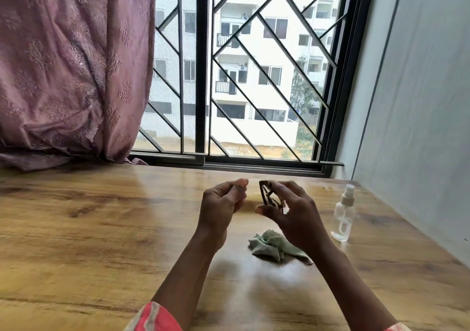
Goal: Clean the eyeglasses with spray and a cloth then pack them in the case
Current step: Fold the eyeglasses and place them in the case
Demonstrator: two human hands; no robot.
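My right hand [292, 211] holds the dark-framed eyeglasses [267, 193] above the middle of the wooden table [101, 229], fingers curled round the frame. My left hand [221, 203] hovers just to their left with curled fingers and holds nothing. A crumpled pale green cloth [272, 246] lies on the table below my right wrist. A small clear spray bottle [343, 216] with a white nozzle stands upright to the right. No case is in view.
A barred window [241, 76] runs along the table's far edge. A mauve curtain [71, 63] hangs at the left and spills onto the tabletop. A pale wall [419, 101] borders the table on the right.
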